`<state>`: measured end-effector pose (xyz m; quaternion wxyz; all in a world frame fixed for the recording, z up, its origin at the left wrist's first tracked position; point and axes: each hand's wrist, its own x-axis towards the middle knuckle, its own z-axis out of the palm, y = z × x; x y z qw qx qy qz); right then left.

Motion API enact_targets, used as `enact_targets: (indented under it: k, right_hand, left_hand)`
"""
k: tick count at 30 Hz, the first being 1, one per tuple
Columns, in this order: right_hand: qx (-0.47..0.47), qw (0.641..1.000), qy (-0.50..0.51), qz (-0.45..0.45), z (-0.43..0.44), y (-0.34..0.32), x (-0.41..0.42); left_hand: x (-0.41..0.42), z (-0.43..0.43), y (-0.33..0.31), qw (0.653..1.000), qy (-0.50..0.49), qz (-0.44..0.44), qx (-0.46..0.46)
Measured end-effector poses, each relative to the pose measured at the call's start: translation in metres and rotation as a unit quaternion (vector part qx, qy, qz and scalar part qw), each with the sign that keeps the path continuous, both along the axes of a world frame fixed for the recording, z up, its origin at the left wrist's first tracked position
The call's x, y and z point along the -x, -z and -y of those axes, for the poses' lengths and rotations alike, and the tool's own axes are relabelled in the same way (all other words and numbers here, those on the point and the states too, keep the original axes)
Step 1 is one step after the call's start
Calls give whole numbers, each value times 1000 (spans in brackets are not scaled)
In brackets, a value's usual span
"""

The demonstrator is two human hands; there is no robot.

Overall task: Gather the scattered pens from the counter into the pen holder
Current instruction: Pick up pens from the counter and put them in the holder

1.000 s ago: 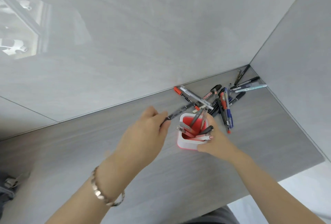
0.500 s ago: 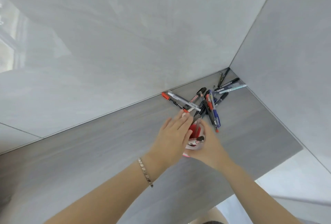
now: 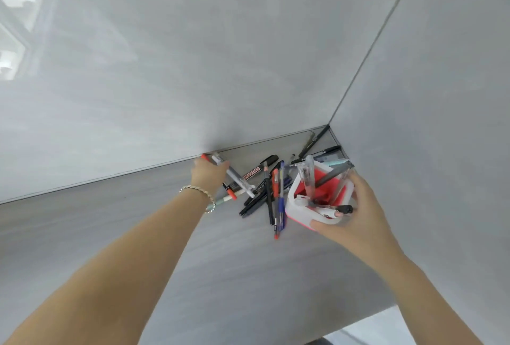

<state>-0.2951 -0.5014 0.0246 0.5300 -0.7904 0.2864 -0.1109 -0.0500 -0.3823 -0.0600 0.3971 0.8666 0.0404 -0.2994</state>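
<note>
The right hand (image 3: 356, 215) grips the white-and-red holder (image 3: 317, 206), fingers (image 3: 320, 225) wrapped round its near side, several pens standing inside. Beyond it loose pens (image 3: 271, 195) lie piled on the grey surface (image 3: 138, 234). Farther left, the left hand (image 3: 208, 176) closes on a clear pen (image 3: 234, 175) by the wall (image 3: 193, 55).

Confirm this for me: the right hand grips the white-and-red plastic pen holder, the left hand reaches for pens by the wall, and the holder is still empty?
Not empty. The head view shows several pens already standing in the white-and-red plastic pen holder. The rest holds: the right hand grips it, and the left hand reaches for pens by the wall.
</note>
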Motion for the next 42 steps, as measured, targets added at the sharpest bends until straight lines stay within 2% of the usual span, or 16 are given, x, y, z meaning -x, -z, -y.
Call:
enact_targets:
  k: [4,10,12,17,21,25,31,34,38,40,42]
  right_hand:
    - [25,999,-30,-11,30,4,3]
    - [21,999,-13,-25,49,18,9]
    - [14,999,-8,-31,50,19,9]
    - [29,999,-25,-9,40,8,6]
    - [11,999,-41,12,22,2,0]
    - [-39,997,-65,2,-8,5,-2]
    - [-79,987,-137,-25,-70,19,-13]
    - [-86,985,-144,-33,-94,25,-18]
    - [-52,986,-146,-62,-109,40,-20]
    - [-46,986,-147,-67,-109,51,-17]
    - [-54,986,-146,-67,-108,55,-16]
  left_hand:
    - [-5,27,22,996,-26,10,-82]
    - [-1,38,31,994,-73,-3,-84]
    - [-2,30,32,993,-105,-11,-49]
    - [-3,3,6,973,-200,-18,115]
    - [17,-29,-48,942,-243,79,216]
    - [69,-73,-116,907,-169,163,349]
    - [140,-116,-156,861,-107,237,436]
    - [152,-118,-137,877,-55,222,422]
    - [156,-107,-88,926,-1,148,348]
    - [157,-106,-70,941,32,140,305]
    - [153,-112,-60,937,43,175,299]
